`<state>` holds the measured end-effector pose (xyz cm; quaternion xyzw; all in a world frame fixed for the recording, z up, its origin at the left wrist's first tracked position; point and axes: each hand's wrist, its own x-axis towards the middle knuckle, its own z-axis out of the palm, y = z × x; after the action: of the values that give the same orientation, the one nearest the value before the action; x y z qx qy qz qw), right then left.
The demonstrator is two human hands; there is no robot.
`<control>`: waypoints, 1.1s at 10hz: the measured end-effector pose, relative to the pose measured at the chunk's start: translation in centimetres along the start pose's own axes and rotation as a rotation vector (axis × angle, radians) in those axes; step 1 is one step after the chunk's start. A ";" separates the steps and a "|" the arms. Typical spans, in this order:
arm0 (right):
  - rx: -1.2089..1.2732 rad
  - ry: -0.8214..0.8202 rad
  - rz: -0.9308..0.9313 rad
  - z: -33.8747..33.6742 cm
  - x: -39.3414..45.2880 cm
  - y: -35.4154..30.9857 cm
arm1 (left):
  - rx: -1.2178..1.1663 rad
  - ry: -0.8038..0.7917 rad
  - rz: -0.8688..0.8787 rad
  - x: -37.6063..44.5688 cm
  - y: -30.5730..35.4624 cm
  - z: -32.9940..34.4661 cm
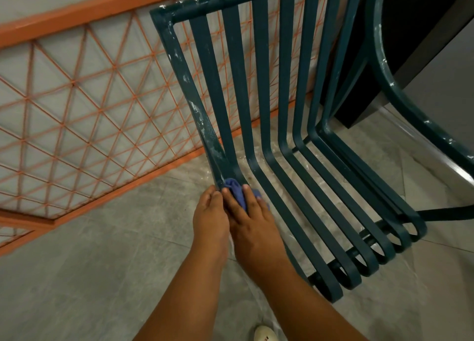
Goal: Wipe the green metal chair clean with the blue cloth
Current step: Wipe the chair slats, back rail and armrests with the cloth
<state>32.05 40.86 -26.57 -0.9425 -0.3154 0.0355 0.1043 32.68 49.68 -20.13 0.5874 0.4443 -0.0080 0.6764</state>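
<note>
The green metal chair [259, 89] stands on the grey tiled floor [89, 276], its back rising toward the far side and its seat running toward the near right. It is built of flat dark green slats that bend from back into seat and curl under at the front edge in rounded loops. White flecks and smears mark the paint, thickest along the left upright of the frame and across the top rail, with more on the curved armrest [400, 89] at the right. At the near left corner, where the left upright meets the seat, the blue cloth [234, 188] sits bunched against the frame. The right hand [252, 221] presses flat on the cloth with fingers spread over it, so only a crumpled fold shows between and beyond them. The left hand [210, 216] lies just beside it, fingers drawn together with the tips touching the frame at the cloth's left edge; I cannot tell whether it pinches the cloth. Both bare forearms reach in from the near edge. Behind the chair an orange railing [77, 104] with a diamond lattice runs from the far side down to the left. A dark cabinet [415, 33] stands close against the chair's right side. A pale shoe tip [265, 334] shows at the near edge.
</note>
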 end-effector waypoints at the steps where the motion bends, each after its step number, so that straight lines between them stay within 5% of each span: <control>1: 0.127 0.009 0.247 -0.6 -0.2 -0.3 | 0.024 0.012 0.019 0.2 0.0 -0.2; 3: 1.153 -0.172 0.747 -4.7 5.4 3.0 | -0.006 -0.006 0.030 0.2 -0.1 -0.8; 4: 1.392 -0.375 1.004 -5.0 7.2 4.3 | 0.020 -0.039 0.037 0.1 -0.3 -0.8; 6: 1.686 -0.267 0.958 -4.1 10.0 4.2 | 0.033 -0.031 0.016 0.4 -0.8 -1.4; 8: 1.462 -0.468 0.916 -3.4 7.0 5.2 | 0.050 -0.031 -0.003 0.6 -1.0 -1.8; 9: 1.457 -0.334 0.897 -4.4 8.4 4.5 | 0.046 -0.023 0.004 0.9 -1.2 -1.8; 10: 1.201 -0.154 0.622 -3.9 8.6 2.5 | 0.022 -0.003 0.014 0.8 -1.2 -1.6; 11: 0.505 0.010 0.336 -2.7 6.7 0.5 | 0.031 0.032 0.021 0.8 -1.2 -1.3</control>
<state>38.02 44.04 -24.05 -0.9259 -0.1356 0.1249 0.3296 31.78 50.75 -21.47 0.6025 0.4486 0.0017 0.6601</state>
